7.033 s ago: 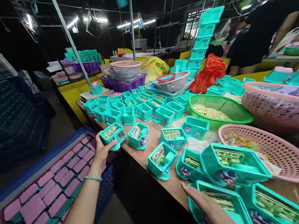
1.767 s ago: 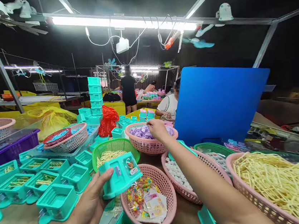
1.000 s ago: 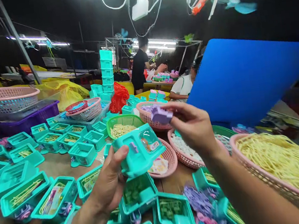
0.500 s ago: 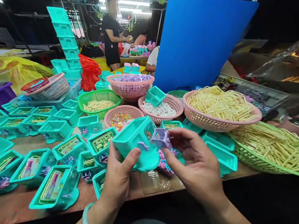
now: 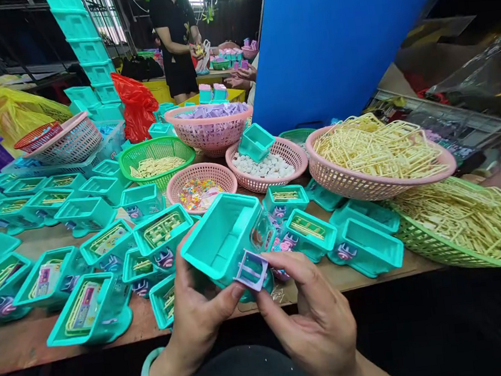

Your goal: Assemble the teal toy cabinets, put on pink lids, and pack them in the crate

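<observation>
My left hand (image 5: 197,315) grips an empty teal plastic box (image 5: 223,242) from below, its open side tilted toward me. My right hand (image 5: 313,319) pinches a small purple frame-like piece (image 5: 251,270) against the box's front wall. Both hands hover at the wooden table's near edge (image 5: 24,346). Just beyond them stand more teal boxes (image 5: 162,231), several filled with yellow sticks or sticker cards.
Pink baskets hold purple pieces (image 5: 211,123), white beads (image 5: 266,165), coloured bits (image 5: 200,187) and yellow plastic sticks (image 5: 378,155). A green basket (image 5: 476,228) of sticks lies at right. A blue board (image 5: 341,33) leans behind. A person in black (image 5: 176,36) stands far back.
My left hand carried the teal box from the baskets down to the table edge and turned its open side up. My right hand fetched a purple piece and brought it to the box's front.
</observation>
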`<state>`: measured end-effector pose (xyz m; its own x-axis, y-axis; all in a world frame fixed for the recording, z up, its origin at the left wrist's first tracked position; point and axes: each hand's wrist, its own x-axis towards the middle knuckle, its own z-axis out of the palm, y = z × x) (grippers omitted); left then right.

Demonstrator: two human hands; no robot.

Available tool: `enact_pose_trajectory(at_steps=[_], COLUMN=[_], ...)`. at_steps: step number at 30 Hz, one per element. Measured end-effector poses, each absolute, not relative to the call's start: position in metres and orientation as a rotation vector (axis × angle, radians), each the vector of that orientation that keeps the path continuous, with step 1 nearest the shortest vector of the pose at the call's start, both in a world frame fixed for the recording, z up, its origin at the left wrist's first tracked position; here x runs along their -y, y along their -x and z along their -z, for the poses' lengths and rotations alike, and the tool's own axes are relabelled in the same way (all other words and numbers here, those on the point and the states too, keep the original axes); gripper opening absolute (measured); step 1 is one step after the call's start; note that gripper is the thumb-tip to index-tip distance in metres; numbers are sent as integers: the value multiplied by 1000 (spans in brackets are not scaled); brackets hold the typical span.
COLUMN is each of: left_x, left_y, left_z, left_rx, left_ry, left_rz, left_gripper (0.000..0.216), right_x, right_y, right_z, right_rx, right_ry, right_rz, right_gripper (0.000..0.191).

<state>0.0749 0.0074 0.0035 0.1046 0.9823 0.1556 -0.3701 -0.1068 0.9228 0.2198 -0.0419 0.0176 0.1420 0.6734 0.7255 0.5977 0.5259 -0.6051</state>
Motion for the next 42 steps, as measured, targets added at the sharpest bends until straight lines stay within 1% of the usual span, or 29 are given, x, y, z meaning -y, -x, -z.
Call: enact_pose_trajectory(at_steps=[4,7,11,16,19,21,24,26,28,30,32,34,37,38,40,42], left_x=[-4,-3,-6,-13,-15,-15,-13,-11,-10,-10,-11,-13,-15,-15,-15,-14], left_y=[-71,-72,-78,-76,-69,-66,-68,-72,-77,-82,-86,-89,-91,-91,-92,-92], left_z=[10,13,4,1,-2,-6,-9,-9,-8,-8,-7,-7,-6,-6,-5,-5], left_rx=[-784,-847,-926,-908,-874,-860,-855,-854,-852,-851,-854,-848,-822,-820,-830,-834], left_ry=[-1003,-935,-865,-863,-877,-880,-838,-777,-720,-671,-618,-583,-555,-546,-529,-526], left_rz=[-1360,-1304,-1222,-1244,-1201,-1127,-1068,-1096,-1148,-1201,-1229,-1230,-1216,-1217,-1234,-1252], left_gripper=[75,68,66,68,65,63,63,65,63,54,42,36,35,36,35,34], right_x=[44,42,38,34,27,21,13,9,6,6,8,12,18,19,20,20], right_y=[-219,-222,-225,-244,-269,-284,-290,-283,-270,-254,-242,-235,-235,-236,-238,-240], right_z=[-23,-24,-21,-28,-44,-54,-58,-50,-37,-23,-14,-11,-13,-15,-17,-18], right_rx=[1575,1621,1625,1571,1824,2033,2128,2026,1804,1545,1409,1477,1717,1773,1848,1917], right_ry=[1171,1196,1188,1189,1093,1005,958,1007,1106,1180,1189,1142,1066,1049,1029,991], right_rz=[-82,-115,-146,-234,-330,-471,-609,-571,-510,-479,-465,-419,-237,-166,-65,-47], right_gripper=[31,29,30,35,35,40,43,45,50,53,48,45,48,46,36,26])
